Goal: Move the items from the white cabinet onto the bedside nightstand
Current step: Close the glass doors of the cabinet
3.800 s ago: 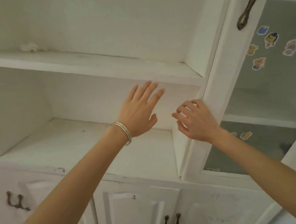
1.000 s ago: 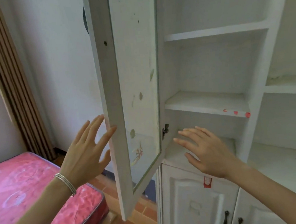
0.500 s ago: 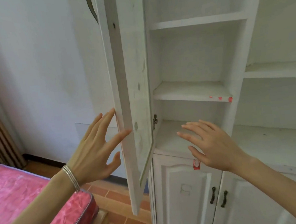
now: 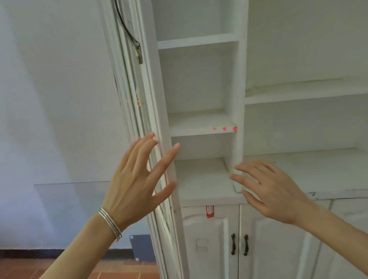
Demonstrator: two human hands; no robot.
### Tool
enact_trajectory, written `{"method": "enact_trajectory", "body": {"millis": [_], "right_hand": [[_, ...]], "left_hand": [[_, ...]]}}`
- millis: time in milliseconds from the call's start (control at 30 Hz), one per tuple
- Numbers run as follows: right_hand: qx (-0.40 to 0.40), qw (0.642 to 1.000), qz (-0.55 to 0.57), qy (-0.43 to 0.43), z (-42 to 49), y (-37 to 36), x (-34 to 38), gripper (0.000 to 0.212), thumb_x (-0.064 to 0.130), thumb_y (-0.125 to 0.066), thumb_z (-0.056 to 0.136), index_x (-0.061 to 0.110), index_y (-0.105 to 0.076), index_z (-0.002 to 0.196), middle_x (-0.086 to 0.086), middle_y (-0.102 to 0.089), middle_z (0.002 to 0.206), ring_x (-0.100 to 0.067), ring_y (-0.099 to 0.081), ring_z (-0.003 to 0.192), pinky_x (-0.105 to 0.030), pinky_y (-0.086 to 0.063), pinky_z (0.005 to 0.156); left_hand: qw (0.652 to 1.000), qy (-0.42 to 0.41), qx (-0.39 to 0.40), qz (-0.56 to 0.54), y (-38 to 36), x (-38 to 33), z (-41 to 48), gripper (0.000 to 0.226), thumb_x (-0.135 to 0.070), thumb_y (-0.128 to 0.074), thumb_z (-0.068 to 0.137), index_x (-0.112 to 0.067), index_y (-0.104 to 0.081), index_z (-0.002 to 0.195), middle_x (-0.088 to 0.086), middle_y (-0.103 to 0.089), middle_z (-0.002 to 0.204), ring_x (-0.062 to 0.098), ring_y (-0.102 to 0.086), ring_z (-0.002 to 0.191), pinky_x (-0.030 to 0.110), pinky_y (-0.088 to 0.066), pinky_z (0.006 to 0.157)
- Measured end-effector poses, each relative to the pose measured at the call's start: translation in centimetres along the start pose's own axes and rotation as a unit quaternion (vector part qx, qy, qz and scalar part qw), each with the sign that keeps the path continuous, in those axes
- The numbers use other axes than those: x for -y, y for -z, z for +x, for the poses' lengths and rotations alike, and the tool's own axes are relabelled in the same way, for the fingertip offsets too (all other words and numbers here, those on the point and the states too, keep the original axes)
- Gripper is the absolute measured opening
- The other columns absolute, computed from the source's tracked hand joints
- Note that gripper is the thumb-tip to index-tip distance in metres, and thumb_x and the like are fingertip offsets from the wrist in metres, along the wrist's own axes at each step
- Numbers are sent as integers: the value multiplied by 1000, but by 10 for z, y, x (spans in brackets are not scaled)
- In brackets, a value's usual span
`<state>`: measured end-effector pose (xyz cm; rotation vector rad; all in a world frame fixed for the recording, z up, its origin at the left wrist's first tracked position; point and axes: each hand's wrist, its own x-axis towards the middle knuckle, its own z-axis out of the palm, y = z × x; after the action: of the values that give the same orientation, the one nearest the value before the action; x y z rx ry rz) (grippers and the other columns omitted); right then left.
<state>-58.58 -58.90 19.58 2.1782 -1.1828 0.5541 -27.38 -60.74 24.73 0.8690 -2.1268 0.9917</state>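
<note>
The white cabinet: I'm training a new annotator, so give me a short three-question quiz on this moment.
1. True or false: the right hand holds an item from the white cabinet.
2. Which wrist bears the silver bangles? A left, B right, C both.
3. Fill in: the marks on the front edge of the narrow shelf are ____.
Key: 1 false, its fingers are straight and hold nothing; 2 A; 3 red.

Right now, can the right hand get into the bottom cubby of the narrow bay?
Probably yes. The right hand hovers open just in front of the bottom cubby, nothing between them; the door stands swung wide at the left, by the left hand.
</note>
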Motion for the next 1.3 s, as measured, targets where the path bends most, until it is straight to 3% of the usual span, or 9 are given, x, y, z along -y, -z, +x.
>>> {"method": "enact_trajectory", "body": {"millis": [133,333,433,600,700,867,1133,1300], "right_hand": [[7,999,-34,-27,-16,4,-27,38,29,-42,88,16,-56,122,-9,-59,121,-23,-49,108,-35,-34,94],[4,998,-59,-39,-25,3,-63,39,27,-44,87,15,-58,122,-9,-60,120,-24,-53,108,-36,-35,96],[-10,997,-66,-44,-23,0,-89,37,25,-45,87,13,-61,118,-10,-60,120,-25,-54,110,-38,-36,98],[-20,994,-83,-72,-20,-6,-142,36,25,-46,88,14,-59,120,-8,-59,122,-24,-53,113,-39,-36,100],[-20,992,-97,-83,-19,-10,-173,37,24,-45,88,12,-59,120,-9,-59,121,-23,-53,111,-37,-35,99],[-9,989,-109,-99,-11,-23,-220,39,25,-43,87,11,-58,120,-10,-58,122,-25,-54,110,-37,-36,97],[-47,988,-105,-107,22,-49,-276,41,25,-41,85,8,-59,118,-12,-58,120,-26,-53,111,-39,-32,101],[-63,986,-101,-121,46,-64,-306,45,24,-38,87,7,-54,125,-13,-54,128,-26,-48,121,-40,-27,107]], "left_hand": [[998,-43,-46,7,-21,-8,28,73,-58,-55,80,-20,-35,140,17,-35,124,37,-34,123,48,-24,108],[992,-93,-77,30,-66,-42,82,80,-55,-65,70,-16,-41,136,15,-35,117,35,-35,117,47,-15,112],[988,-137,-66,37,-89,-53,113,73,-52,-66,72,-11,-49,130,15,-38,117,34,-37,118,47,-16,113],[977,-201,-3,75,-128,-62,174,49,-45,-58,82,-8,-64,113,15,-51,132,33,-27,134,48,-10,116],[976,-203,8,82,-158,-64,215,38,-38,-56,88,-8,-68,107,12,-59,123,29,-34,135,49,-17,114],[979,-188,16,80,-210,-60,257,44,-33,-36,92,-8,-65,114,11,-60,121,27,-36,133,48,-15,115],[976,-184,-82,78,-252,-58,275,40,-31,-43,92,-7,-63,117,11,-62,112,28,-40,129,48,-16,115],[976,-176,-90,93,-274,-55,287,39,-28,-45,90,-7,-63,117,11,-63,111,28,-42,127,48,-16,115]]}}
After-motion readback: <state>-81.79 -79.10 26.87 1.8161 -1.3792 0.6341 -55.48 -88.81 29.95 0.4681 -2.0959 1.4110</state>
